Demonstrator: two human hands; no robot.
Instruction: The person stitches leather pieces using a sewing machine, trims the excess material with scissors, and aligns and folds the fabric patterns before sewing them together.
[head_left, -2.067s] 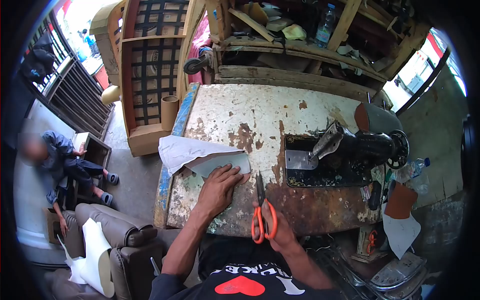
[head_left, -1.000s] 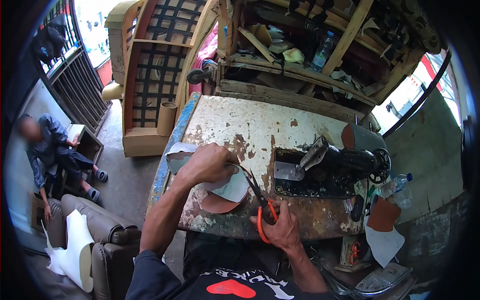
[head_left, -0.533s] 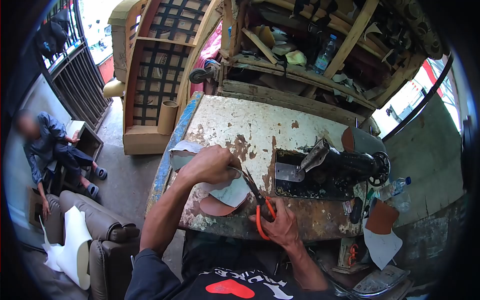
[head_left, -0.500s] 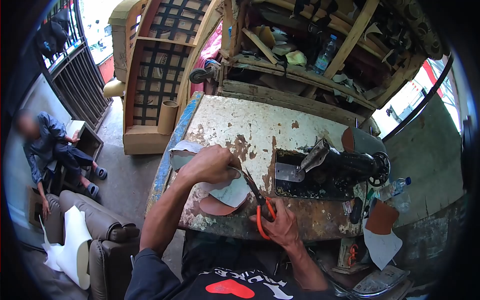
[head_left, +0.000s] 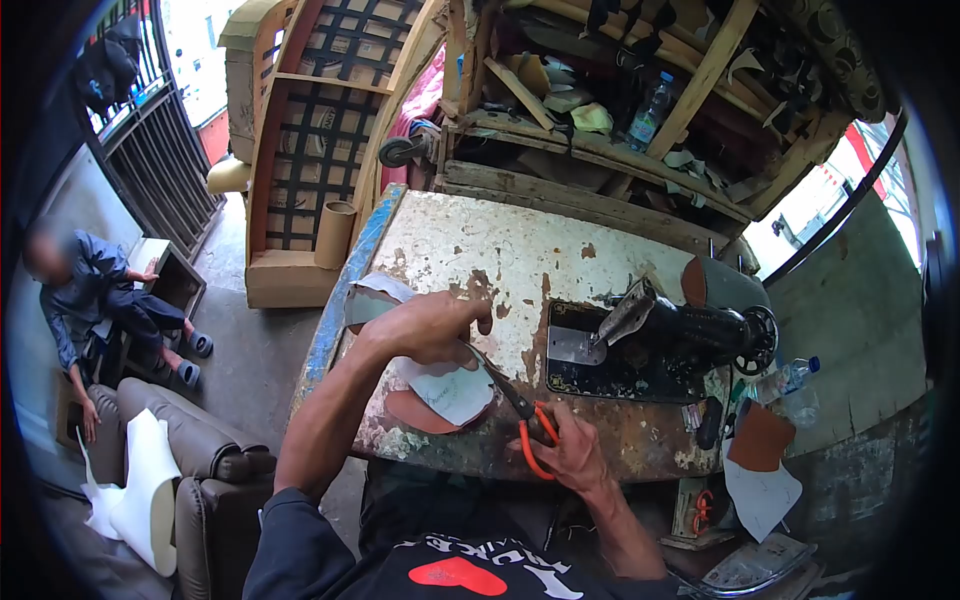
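Observation:
My left hand [head_left: 435, 325] reaches over the worn table, closed on a piece of white-and-brown sheet material, its index finger partly raised. The white part [head_left: 452, 393] carries faint handwriting, and a rounded brown part [head_left: 425, 412] shows below it. Part of the sheet is hidden under the hand, and a pale curled portion [head_left: 378, 288] shows beyond my wrist. My right hand [head_left: 572, 447] is shut on scissors [head_left: 513, 396] with orange handles. Their blades point up and left to the sheet's edge by my left hand; the tips are hard to make out.
A black sewing machine [head_left: 680, 335] stands on the table [head_left: 470, 230] to the right. Behind is a cluttered wooden shelf [head_left: 600, 205]. Brown and white scraps [head_left: 762, 490] hang at the right edge. A person [head_left: 95, 290] sits at far left beyond a grey-brown recliner [head_left: 215, 440].
My left hand has shifted slightly, and its index finger is lifted more. The sheet has moved a little left. The scissors and right hand have moved slightly right and down.

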